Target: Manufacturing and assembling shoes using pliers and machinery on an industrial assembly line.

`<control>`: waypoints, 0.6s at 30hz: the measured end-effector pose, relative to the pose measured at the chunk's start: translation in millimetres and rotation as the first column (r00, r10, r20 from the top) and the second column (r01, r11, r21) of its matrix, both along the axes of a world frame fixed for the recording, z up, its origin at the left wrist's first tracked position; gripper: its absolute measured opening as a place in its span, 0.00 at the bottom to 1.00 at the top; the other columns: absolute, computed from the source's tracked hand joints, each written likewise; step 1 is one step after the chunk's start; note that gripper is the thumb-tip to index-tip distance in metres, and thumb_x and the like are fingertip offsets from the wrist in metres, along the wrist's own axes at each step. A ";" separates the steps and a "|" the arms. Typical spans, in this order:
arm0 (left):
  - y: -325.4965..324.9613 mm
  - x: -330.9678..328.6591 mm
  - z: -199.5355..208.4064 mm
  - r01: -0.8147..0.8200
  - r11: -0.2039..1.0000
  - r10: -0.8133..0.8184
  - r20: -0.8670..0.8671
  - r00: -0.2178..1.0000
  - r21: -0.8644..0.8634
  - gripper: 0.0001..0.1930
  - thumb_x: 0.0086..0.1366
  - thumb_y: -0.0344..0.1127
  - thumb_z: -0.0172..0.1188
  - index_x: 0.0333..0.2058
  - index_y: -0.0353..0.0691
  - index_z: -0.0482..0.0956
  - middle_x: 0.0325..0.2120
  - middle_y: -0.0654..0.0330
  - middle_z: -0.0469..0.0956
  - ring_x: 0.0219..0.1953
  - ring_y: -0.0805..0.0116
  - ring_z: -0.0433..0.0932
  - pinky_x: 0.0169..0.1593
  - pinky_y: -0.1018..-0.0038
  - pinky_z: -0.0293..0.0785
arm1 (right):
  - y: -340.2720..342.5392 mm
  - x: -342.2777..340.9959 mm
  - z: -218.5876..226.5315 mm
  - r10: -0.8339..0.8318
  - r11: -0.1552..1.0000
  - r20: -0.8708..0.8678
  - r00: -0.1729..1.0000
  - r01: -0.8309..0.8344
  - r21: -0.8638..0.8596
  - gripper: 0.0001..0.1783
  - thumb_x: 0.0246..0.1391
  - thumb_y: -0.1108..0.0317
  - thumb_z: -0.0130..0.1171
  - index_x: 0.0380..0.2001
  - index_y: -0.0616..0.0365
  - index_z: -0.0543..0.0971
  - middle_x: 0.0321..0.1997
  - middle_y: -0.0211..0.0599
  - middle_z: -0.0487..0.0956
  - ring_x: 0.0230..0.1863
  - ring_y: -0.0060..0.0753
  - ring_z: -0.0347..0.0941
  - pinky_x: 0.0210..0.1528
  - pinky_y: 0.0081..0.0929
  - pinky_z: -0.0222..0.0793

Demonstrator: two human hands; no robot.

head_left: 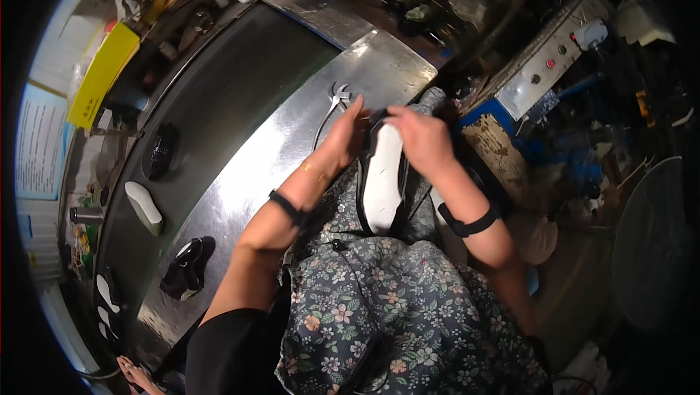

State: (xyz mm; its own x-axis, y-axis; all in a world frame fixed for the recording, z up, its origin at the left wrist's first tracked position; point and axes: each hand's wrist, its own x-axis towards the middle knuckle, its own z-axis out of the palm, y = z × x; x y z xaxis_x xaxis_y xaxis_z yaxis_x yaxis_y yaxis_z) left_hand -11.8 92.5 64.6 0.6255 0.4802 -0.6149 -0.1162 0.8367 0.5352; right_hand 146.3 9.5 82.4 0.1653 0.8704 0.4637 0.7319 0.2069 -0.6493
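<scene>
A shoe [383,180] sits between the left hand [348,134] and the curled right hand [423,138]; pliers [340,95] lie on the bench [237,169], just beside the left fingertips.

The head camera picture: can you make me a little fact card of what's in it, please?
Middle: shoe over the lap, white bottom showing
Left hand: beside the shoe's far end, grip unclear
Right hand: fingers at the shoe's far end
Metal table: silver tool, black shoe
Dark belt: more shoes, including one with a white bottom
</scene>
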 end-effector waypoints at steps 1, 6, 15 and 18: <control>5.7 19.2 -7.6 0.064 0.997 -0.065 0.031 0.997 0.050 0.28 0.69 0.53 0.50 0.55 0.34 0.72 0.54 0.50 0.72 0.54 0.65 0.72 0.56 0.67 0.70 | -10.4 -4.6 -1.0 0.061 0.998 0.173 0.983 -0.066 0.020 0.12 0.53 0.67 0.62 0.41 0.58 0.80 0.33 0.44 0.82 0.34 0.47 0.79 0.34 0.34 0.75; 0.3 59.2 -18.1 0.216 0.969 -0.199 -0.140 0.970 0.122 0.20 0.70 0.47 0.51 0.45 0.32 0.78 0.40 0.58 0.81 0.41 0.71 0.78 0.44 0.74 0.74 | -39.7 12.6 18.7 -0.060 0.998 0.193 0.979 0.056 0.024 0.13 0.52 0.69 0.62 0.42 0.58 0.80 0.33 0.42 0.82 0.32 0.47 0.79 0.34 0.36 0.75; -29.3 61.0 -10.7 -0.058 0.774 0.050 0.030 0.998 0.630 0.22 0.67 0.47 0.57 0.49 0.34 0.74 0.41 0.54 0.78 0.44 0.63 0.77 0.50 0.69 0.72 | -43.4 42.1 -4.3 0.041 0.949 -0.223 0.974 -0.108 -0.298 0.15 0.56 0.72 0.58 0.47 0.62 0.79 0.37 0.45 0.83 0.38 0.41 0.82 0.40 0.30 0.76; -28.0 47.2 -6.8 0.271 0.006 -0.026 -0.271 0.962 0.963 0.29 0.58 0.48 0.65 0.52 0.35 0.72 0.48 0.45 0.75 0.51 0.47 0.74 0.56 0.65 0.68 | -64.0 3.5 -25.5 -0.133 0.985 -0.764 0.631 0.002 -0.170 0.20 0.62 0.72 0.53 0.57 0.65 0.71 0.52 0.52 0.77 0.56 0.34 0.73 0.56 0.26 0.67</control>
State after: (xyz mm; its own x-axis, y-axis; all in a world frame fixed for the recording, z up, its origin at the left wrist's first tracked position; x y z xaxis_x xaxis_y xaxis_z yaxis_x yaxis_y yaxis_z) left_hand 35.4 64.5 57.8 0.7467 0.6012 0.2848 0.1022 -0.5267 0.8439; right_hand 149.7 -54.6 56.9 0.4662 0.8846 0.0142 -0.0411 0.0377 -0.9984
